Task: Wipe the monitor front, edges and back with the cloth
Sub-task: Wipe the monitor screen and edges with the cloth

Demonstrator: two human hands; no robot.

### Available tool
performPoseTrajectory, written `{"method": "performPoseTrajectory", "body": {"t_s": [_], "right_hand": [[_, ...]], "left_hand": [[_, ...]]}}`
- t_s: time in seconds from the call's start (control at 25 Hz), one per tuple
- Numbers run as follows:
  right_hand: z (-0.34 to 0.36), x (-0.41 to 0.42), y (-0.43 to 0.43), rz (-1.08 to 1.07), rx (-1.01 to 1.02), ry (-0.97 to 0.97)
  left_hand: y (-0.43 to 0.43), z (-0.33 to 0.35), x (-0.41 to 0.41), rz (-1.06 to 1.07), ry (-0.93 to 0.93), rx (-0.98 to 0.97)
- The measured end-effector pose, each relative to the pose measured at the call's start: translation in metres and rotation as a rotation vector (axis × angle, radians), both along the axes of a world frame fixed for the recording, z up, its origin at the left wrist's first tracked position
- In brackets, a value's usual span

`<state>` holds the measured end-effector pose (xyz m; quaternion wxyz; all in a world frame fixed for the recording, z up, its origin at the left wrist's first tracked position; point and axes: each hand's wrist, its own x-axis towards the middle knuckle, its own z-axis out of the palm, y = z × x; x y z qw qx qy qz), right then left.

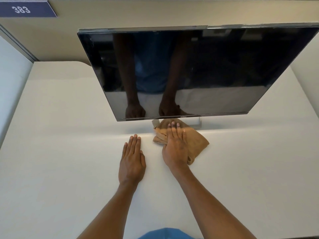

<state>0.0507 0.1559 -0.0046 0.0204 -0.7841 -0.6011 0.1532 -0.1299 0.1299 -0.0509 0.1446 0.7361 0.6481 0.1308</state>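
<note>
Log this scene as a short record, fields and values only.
monitor: dark screen, reflects the person's arms
cloth: tan, crumpled, on the desk below the monitor's bottom edge
left hand: flat on the desk, fingers straight, clear of the cloth
right hand: flat on the cloth, fingers straight
sign: 383, upper left

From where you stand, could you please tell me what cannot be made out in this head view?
- Back of the black flat-screen monitor: faces away from the head camera.
- Its upper right corner: cut off by the frame edge.
- The silver stand: mostly hidden behind the screen and tan folded cloth.
- Cloth's middle: under the flat right hand.
</note>
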Motion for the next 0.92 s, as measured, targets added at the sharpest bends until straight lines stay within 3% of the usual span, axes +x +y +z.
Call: {"method": "performPoseTrajectory", "body": {"t_s": [0.2, 0.44, 0.64, 0.92], "right_hand": [[0.005, -0.016, 0.006, 0.197, 0.004, 0.037], [0.002, -0.008, 0.003, -0.051, 0.039, 0.045], [0.0, -0.007, 0.007, 0.236, 0.019, 0.014], [0.001, 0.018, 0.001, -0.035, 0.062, -0.011]], "left_hand": [[0.0, 0.001, 0.001, -0.011, 0.015, -0.004], [-0.001, 0.002, 0.001, -0.005, -0.013, 0.004], [0.0, 0.003, 0.001, -0.008, 0.002, 0.002], [-0.002, 0.002, 0.001, 0.014, -0.024, 0.001]]}}
